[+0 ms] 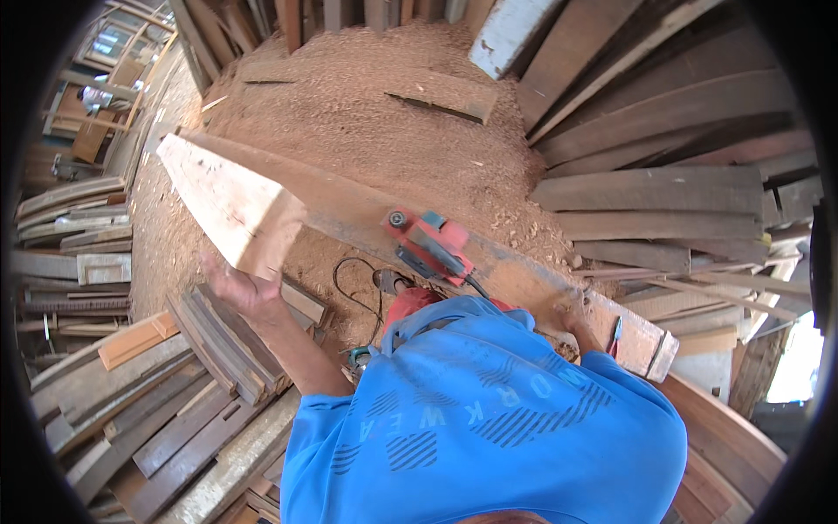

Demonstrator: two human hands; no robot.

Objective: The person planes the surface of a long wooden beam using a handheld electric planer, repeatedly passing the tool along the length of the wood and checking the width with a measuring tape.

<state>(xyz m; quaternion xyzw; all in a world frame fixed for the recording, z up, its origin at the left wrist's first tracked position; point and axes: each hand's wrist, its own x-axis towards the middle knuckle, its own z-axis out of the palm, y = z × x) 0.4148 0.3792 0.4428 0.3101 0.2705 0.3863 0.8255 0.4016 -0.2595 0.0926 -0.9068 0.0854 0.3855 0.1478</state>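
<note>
A pale wooden board (227, 196) lies slanted at the left over a long plank bench (336, 188). My left hand (249, 288) grips the board's near end, its thumb up against the wood. A red and black electric planer (428, 244) sits on the bench's middle, its black cord trailing from it. My right hand (572, 314) is on the bench right of the planer, at the near edge; its fingers are partly hidden and what they hold, if anything, is unclear. A small blue-handled tool (615, 336) lies beside it at the bench's right end.
Stacked timber (646, 201) lines the right and back, with more piles (192, 384) close by at the lower left. Wood shavings (367, 79) cover the floor, where a loose plank (463, 96) lies. Another person (92, 96) is far off at the upper left.
</note>
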